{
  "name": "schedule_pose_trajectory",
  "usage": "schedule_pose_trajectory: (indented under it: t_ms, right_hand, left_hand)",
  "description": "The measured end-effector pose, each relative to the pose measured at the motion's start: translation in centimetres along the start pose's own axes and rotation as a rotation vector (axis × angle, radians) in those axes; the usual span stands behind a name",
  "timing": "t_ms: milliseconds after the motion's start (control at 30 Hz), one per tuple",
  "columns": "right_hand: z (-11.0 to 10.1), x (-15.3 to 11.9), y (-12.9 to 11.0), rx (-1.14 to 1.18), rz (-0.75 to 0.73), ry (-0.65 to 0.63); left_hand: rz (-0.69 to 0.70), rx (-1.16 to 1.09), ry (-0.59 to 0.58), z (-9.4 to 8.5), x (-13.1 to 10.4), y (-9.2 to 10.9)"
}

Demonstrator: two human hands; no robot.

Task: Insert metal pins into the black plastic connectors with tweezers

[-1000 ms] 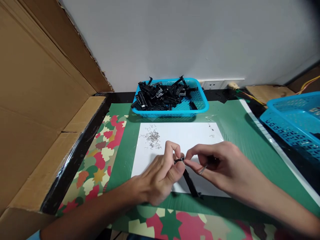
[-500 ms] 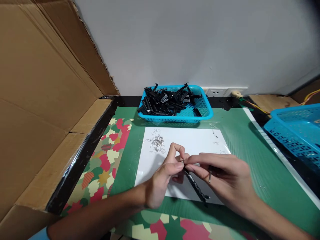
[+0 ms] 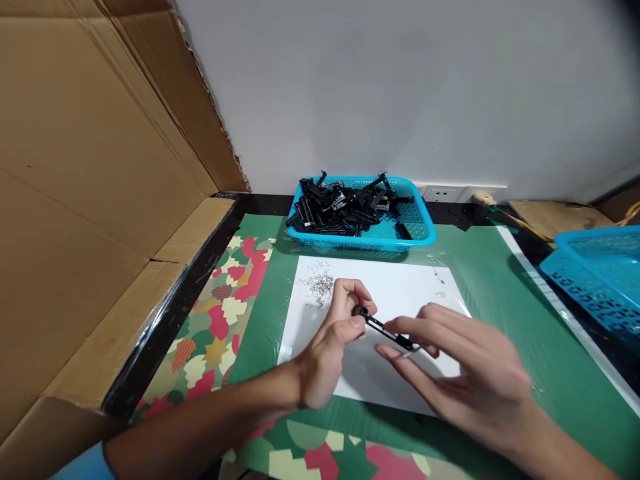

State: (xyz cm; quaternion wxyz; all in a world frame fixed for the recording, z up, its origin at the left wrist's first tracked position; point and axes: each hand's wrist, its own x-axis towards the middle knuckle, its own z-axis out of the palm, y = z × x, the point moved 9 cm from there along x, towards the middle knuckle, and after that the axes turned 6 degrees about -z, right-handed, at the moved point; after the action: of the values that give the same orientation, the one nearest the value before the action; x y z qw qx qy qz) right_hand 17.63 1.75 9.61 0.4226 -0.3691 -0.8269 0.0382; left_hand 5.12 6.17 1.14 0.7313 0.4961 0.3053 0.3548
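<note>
My left hand (image 3: 325, 353) pinches one end of a narrow black plastic part (image 3: 383, 325) between thumb and fingers, over a white sheet (image 3: 370, 370). The part slants down to the right, toward my right hand (image 3: 470, 363). My right index fingertip is at the part's side, while the thumb lies lower and apart from it. A thin grey metal rod (image 3: 413, 351) sticks out from among my right fingers; its other end is hidden. Left of the hands, a pile of tiny bent metal wires (image 3: 320, 287) lies on the sheet.
A blue basket (image 3: 363, 244) of similar black parts stands at the back by the wall. Another blue basket (image 3: 595, 273) is at the right edge. Cardboard (image 3: 100, 167) walls the left side. Wall sockets (image 3: 443, 193) and a plug are behind. A few tiny bits (image 3: 440, 293) lie on the sheet's right.
The black part has turned in my left hand and its end now shows above the thumb. My right thumb and fingers have spread apart and moved right. The view has shifted slightly.
</note>
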Motion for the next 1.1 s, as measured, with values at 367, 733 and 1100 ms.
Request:
schedule_pose_trajectory:
  t_ms: [367, 733, 1100]
  right_hand:
    - [-1.1, -0.5, 2.2, -0.373, -0.175, -0.083]
    - [-0.1, -0.6, 3.0, -0.269, -0.24, -0.197]
    - [-1.8, -1.1, 6.5, -0.299, -0.075, -0.229]
  left_hand:
    - [0.244, 0.59, -0.016, 0.1, 0.6, 2.9]
    - [0.532, 0.885, 0.118, -0.6, 0.5, 3.6]
    - [0.525, 1.021, 0.118, -0.2, 0.3, 2.9]
